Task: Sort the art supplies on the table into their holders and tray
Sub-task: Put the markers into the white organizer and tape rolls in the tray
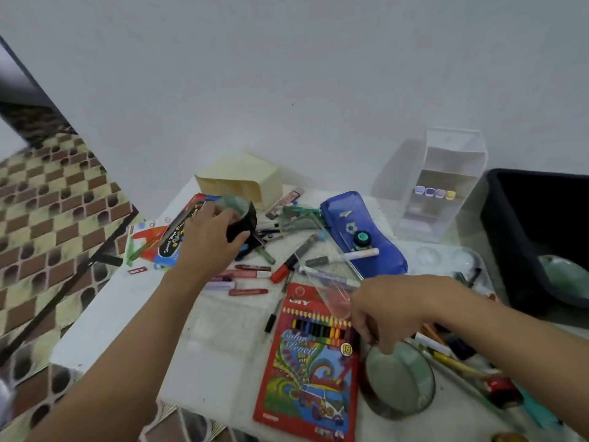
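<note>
My left hand (208, 239) grips a black round holder (247, 220) that lies tipped on its side at the back left of the white table (220, 355). My right hand (395, 309) hovers with curled fingers at the corner of a clear plastic case (334, 296); whether it pinches the case is unclear. Loose crayons (248, 291), a red marker (282, 271) and a white pen (325, 275) lie scattered between my hands. A red box of colour pencils (307, 371) lies flat in front. Several pens (452, 358) lie under my right forearm.
A cream holder (242, 181) and a clear compartment holder (443, 186) stand at the back by the wall. A blue pencil case (347, 212), a white palette (436, 258), a black bin (538, 224) and a round green dish (400, 382) crowd the right side. A crayon box (178, 240) sits left.
</note>
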A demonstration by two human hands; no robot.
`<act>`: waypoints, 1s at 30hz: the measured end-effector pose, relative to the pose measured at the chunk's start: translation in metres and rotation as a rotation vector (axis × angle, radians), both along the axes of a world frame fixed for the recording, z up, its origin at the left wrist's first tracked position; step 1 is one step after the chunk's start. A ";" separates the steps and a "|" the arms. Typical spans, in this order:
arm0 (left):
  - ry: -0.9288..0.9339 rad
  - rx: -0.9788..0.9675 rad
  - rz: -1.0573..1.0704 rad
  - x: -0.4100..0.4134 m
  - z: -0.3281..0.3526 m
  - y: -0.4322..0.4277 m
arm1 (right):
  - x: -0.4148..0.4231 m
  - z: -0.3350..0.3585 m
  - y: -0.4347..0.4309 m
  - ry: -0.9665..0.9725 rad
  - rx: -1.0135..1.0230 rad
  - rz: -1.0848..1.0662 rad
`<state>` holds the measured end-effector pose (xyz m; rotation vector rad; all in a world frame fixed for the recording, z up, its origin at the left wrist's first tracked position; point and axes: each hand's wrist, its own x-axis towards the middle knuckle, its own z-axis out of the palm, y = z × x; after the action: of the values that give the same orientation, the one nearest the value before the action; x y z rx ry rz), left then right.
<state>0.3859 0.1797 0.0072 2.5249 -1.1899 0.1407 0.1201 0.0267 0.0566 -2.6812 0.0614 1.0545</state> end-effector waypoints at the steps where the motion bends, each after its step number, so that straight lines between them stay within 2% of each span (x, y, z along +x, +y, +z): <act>1: -0.030 0.014 0.004 0.001 -0.001 -0.002 | -0.002 0.000 -0.001 -0.007 0.005 -0.003; 4: -0.060 0.061 0.037 0.006 -0.003 -0.012 | -0.007 0.005 -0.006 -0.032 0.025 -0.036; 7: -0.006 0.148 0.100 0.009 -0.004 -0.021 | -0.011 0.013 -0.017 -0.081 0.057 -0.087; 11: -0.009 0.110 0.120 0.004 -0.001 -0.028 | -0.015 0.029 -0.037 -0.235 0.127 -0.173; 14: 0.036 0.089 0.162 -0.006 0.012 -0.033 | -0.022 0.037 -0.049 -0.361 0.238 -0.297; 18: -0.016 0.085 0.161 -0.030 0.038 -0.043 | -0.036 0.035 -0.065 -0.537 0.417 -0.512; 25: -0.145 -0.026 -0.049 -0.104 0.104 -0.068 | -0.080 0.044 -0.093 -0.908 0.550 -0.892; 30: 0.003 -0.086 -0.334 -0.167 0.139 -0.095 | -0.134 0.052 -0.121 -1.126 0.479 -1.158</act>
<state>0.2191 0.0849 0.1458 2.2157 -1.5477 0.1018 -0.0141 -0.0946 0.1091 -1.8474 0.8443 -0.6844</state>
